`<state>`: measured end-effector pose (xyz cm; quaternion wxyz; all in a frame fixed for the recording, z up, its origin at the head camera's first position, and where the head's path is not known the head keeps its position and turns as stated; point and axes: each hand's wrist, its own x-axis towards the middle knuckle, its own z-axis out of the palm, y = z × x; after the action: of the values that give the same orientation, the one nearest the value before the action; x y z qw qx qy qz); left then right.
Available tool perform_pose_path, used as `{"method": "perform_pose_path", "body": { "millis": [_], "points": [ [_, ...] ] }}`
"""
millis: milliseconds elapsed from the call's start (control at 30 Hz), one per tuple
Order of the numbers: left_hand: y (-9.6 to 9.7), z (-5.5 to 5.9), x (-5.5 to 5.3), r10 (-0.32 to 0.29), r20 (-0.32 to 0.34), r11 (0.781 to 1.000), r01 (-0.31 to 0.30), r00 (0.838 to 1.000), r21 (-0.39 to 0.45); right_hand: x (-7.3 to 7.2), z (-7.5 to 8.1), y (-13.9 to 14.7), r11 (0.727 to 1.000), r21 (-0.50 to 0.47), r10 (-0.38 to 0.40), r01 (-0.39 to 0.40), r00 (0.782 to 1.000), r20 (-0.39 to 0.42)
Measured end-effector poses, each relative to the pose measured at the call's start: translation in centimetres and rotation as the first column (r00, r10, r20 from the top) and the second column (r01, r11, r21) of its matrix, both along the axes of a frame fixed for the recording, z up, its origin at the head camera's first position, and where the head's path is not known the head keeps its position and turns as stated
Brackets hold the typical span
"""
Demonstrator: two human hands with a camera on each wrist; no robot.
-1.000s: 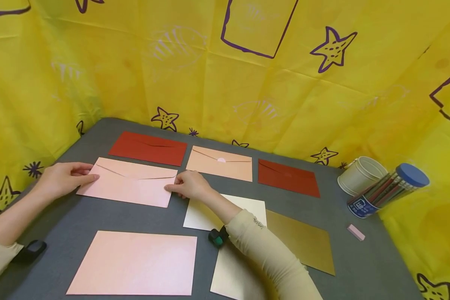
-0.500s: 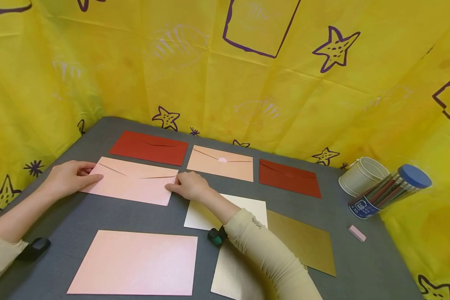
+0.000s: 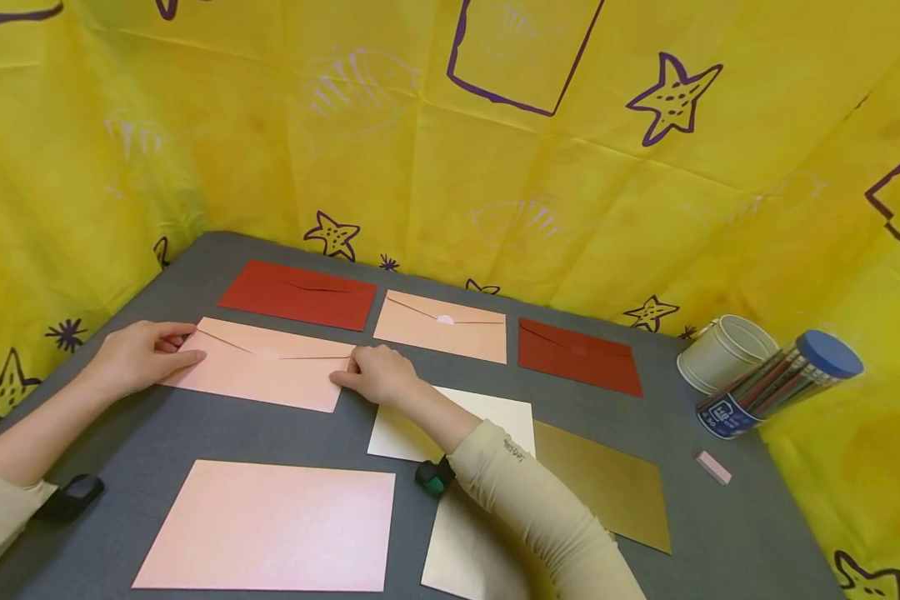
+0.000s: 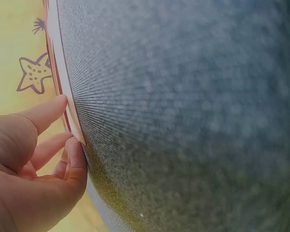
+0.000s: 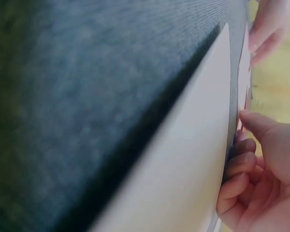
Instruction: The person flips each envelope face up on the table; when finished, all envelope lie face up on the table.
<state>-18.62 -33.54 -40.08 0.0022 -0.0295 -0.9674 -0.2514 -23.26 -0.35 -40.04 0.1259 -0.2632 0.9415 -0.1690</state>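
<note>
A long pink envelope [image 3: 270,379], flap side up, lies between both hands at the left of the table, just in front of a red envelope. My left hand [image 3: 138,357] pinches its left end, thumb on top; the left wrist view shows that end between the thumb and the curled fingers [image 4: 76,157]. At the right end my right hand [image 3: 381,372] pinches the corner by the flap's edge, thumb on top. Its other fingers [image 5: 241,164] are curled in the right wrist view. A second pink envelope [image 3: 270,525] lies flat nearer the front.
Along the back lie a red envelope [image 3: 296,293], a peach envelope [image 3: 435,337] with a round sticker, and another red envelope [image 3: 577,358]. White [image 3: 487,408] and gold [image 3: 615,483] envelopes lie under the right forearm. At right stand a tin [image 3: 720,354], a pencil tub [image 3: 731,414] and an eraser [image 3: 712,467].
The pink envelope's flap now lies lower and flatter than before, and the envelope has shifted very slightly. Both hands keep their grip on its ends, almost in place.
</note>
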Motion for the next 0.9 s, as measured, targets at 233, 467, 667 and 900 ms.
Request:
{"method": "perform_pose_path", "body": {
  "millis": [233, 467, 667, 900],
  "points": [
    [0.7, 0.0, 0.2, -0.018, -0.065, 1.000, 0.016, 0.998, -0.019, -0.4, -0.3, 1.7, 0.975, -0.220, 0.055, -0.039, 0.996, 0.068],
    [4.0, 0.5, 0.8, -0.060, -0.142, 0.995, 0.071, 0.988, 0.074, 0.2, 0.0, 5.2, 0.881, -0.467, 0.033, 0.071, 0.977, 0.209],
    [9.2, 1.7, 1.5, -0.172, -0.102, 0.962, 0.189, 0.980, 0.195, 1.1, 0.3, 9.0, 0.822, -0.546, -0.036, 0.164, 0.970, 0.239],
    [14.6, 2.2, 2.3, -0.306, -0.086, 0.911, 0.317, 0.948, 0.262, 2.9, 0.2, 13.0, 0.855, -0.490, -0.082, 0.167, 0.978, 0.191]
  ]
}}
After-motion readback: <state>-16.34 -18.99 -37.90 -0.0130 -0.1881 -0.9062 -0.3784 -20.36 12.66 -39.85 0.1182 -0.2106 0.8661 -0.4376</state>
